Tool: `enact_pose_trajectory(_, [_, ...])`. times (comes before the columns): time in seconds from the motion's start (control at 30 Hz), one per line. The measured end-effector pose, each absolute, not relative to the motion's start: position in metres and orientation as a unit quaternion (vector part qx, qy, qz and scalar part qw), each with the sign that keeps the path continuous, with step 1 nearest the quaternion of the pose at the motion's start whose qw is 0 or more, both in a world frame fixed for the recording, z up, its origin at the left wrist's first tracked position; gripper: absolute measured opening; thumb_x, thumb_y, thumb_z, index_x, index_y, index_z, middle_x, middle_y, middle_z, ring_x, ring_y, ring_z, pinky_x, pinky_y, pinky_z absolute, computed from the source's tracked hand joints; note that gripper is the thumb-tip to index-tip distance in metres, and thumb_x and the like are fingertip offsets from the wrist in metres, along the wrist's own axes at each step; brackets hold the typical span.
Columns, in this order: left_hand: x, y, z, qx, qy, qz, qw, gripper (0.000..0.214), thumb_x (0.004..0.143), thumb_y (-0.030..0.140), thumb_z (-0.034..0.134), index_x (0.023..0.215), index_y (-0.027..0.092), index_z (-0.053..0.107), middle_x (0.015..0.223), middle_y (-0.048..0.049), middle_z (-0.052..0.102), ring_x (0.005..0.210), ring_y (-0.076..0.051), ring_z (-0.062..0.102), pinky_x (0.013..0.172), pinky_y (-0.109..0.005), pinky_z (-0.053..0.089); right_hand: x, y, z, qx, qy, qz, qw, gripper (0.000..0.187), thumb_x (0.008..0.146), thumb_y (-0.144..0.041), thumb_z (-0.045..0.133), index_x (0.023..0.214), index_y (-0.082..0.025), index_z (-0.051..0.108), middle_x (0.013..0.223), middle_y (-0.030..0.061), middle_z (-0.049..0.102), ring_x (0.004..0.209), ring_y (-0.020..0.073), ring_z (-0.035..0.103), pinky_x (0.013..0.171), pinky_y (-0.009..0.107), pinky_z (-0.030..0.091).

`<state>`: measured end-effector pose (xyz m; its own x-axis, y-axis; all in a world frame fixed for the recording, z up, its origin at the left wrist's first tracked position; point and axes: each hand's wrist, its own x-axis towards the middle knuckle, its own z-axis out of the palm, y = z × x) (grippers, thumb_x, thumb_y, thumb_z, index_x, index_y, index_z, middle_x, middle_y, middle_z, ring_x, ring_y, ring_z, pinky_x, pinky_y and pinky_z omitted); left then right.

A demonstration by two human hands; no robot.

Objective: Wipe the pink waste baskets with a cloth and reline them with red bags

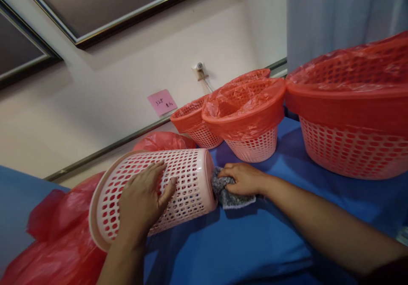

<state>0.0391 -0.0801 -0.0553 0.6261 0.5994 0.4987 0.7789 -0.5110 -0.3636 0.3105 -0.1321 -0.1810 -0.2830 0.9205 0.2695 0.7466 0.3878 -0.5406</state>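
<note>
A pink perforated plastic basket (188,179) lies on its side on the blue surface, its wide rim to the left and its base to the right. My left hand (143,196) rests on the basket's side, fingers spread and thumb apart. In my right hand (244,179) a grey cloth (228,191) is bunched, pressed against the base. Part of the cloth hangs down onto the blue surface. Red plastic film (63,229) spreads out around the basket's open end.
Several baskets lined with red bags stand at the back and right, including a nearer one (255,145) and a large one (357,149). Behind them is a wall with a pink note (162,102), a socket (200,70) and framed pictures (79,43). The blue surface (204,251) runs underneath.
</note>
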Motion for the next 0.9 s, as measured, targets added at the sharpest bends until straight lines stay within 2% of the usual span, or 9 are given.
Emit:
enact_pose_trajectory(0.1, [0.041, -0.081, -0.055, -0.856, -0.402, -0.155, 0.287, 0.055, 0.097, 0.053, 0.044, 0.128, 0.013, 0.067, 0.132, -0.0153, 0.071, 0.123, -0.035, 0.066, 0.107, -0.049, 0.048, 0.301, -0.133, -0.186, -0.474, -0.815, 0.193, 0.272, 0.042, 0.079, -0.024, 0.064, 0.120, -0.026, 0.071, 0.111, 0.0029, 0.071, 0.100, 0.0207, 0.068, 0.088, 0.028, 0.050])
enact_pose_trajectory(0.23, [0.041, -0.080, -0.057, -0.853, -0.406, -0.157, 0.287, 0.055, 0.096, 0.053, 0.044, 0.127, 0.014, 0.067, 0.133, -0.0158, 0.071, 0.124, -0.035, 0.066, 0.107, -0.050, 0.048, 0.284, -0.130, -0.198, -0.576, -0.775, 0.173, 0.193, 0.032, 0.078, -0.026, 0.064, 0.107, -0.021, 0.075, 0.108, 0.0096, 0.073, 0.093, 0.0264, 0.070, 0.078, 0.033, 0.052])
enact_pose_trajectory(0.4, [0.040, -0.080, -0.058, -0.855, -0.399, -0.157, 0.292, 0.056, 0.097, 0.052, 0.045, 0.129, 0.012, 0.066, 0.134, -0.0167, 0.070, 0.125, -0.035, 0.065, 0.109, -0.049, 0.047, 0.297, -0.124, -0.193, -0.646, -0.707, 0.161, 0.236, 0.044, 0.084, -0.025, 0.055, 0.124, -0.014, 0.067, 0.120, 0.0180, 0.069, 0.103, 0.0310, 0.069, 0.085, 0.038, 0.052])
enact_pose_trajectory(0.5, [0.039, -0.080, -0.058, -0.854, -0.398, -0.155, 0.297, 0.057, 0.097, 0.053, 0.045, 0.130, 0.012, 0.066, 0.134, -0.0162, 0.070, 0.125, -0.035, 0.065, 0.109, -0.048, 0.047, 0.311, -0.125, -0.185, -0.616, -0.717, 0.186, 0.269, 0.044, 0.084, -0.025, 0.057, 0.126, -0.021, 0.067, 0.122, 0.0095, 0.071, 0.106, 0.0247, 0.069, 0.089, 0.031, 0.051])
enact_pose_trajectory(0.6, [0.038, -0.079, -0.058, -0.853, -0.394, -0.156, 0.305, 0.056, 0.097, 0.053, 0.045, 0.128, 0.013, 0.067, 0.133, -0.0156, 0.070, 0.124, -0.034, 0.065, 0.109, -0.047, 0.047, 0.311, -0.129, -0.183, -0.483, -0.776, 0.273, 0.300, 0.038, 0.078, -0.021, 0.062, 0.115, -0.026, 0.072, 0.113, -0.0005, 0.074, 0.099, 0.0170, 0.069, 0.087, 0.023, 0.050])
enact_pose_trajectory(0.67, [0.038, -0.079, -0.060, -0.852, -0.388, -0.163, 0.310, 0.055, 0.097, 0.053, 0.045, 0.129, 0.013, 0.067, 0.133, -0.0151, 0.071, 0.124, -0.034, 0.065, 0.109, -0.047, 0.047, 0.302, -0.131, -0.187, -0.454, -0.795, 0.278, 0.291, 0.038, 0.076, -0.022, 0.064, 0.114, -0.023, 0.072, 0.110, 0.0015, 0.074, 0.098, 0.0188, 0.069, 0.086, 0.025, 0.050])
enact_pose_trajectory(0.83, [0.035, -0.078, -0.062, -0.852, -0.381, -0.172, 0.314, 0.055, 0.097, 0.052, 0.045, 0.129, 0.013, 0.067, 0.132, -0.0152, 0.071, 0.122, -0.034, 0.066, 0.107, -0.048, 0.048, 0.284, -0.128, -0.200, -0.592, -0.751, 0.190, 0.222, 0.035, 0.078, -0.027, 0.063, 0.110, -0.019, 0.074, 0.110, 0.0109, 0.072, 0.098, 0.0283, 0.069, 0.084, 0.035, 0.051])
enact_pose_trajectory(0.9, [0.034, -0.078, -0.062, -0.852, -0.379, -0.171, 0.317, 0.055, 0.097, 0.052, 0.045, 0.128, 0.013, 0.067, 0.131, -0.0154, 0.072, 0.122, -0.034, 0.066, 0.107, -0.048, 0.048, 0.285, -0.124, -0.201, -0.624, -0.722, 0.181, 0.237, 0.041, 0.083, -0.028, 0.057, 0.121, -0.018, 0.069, 0.117, 0.0127, 0.070, 0.104, 0.0283, 0.068, 0.088, 0.036, 0.051])
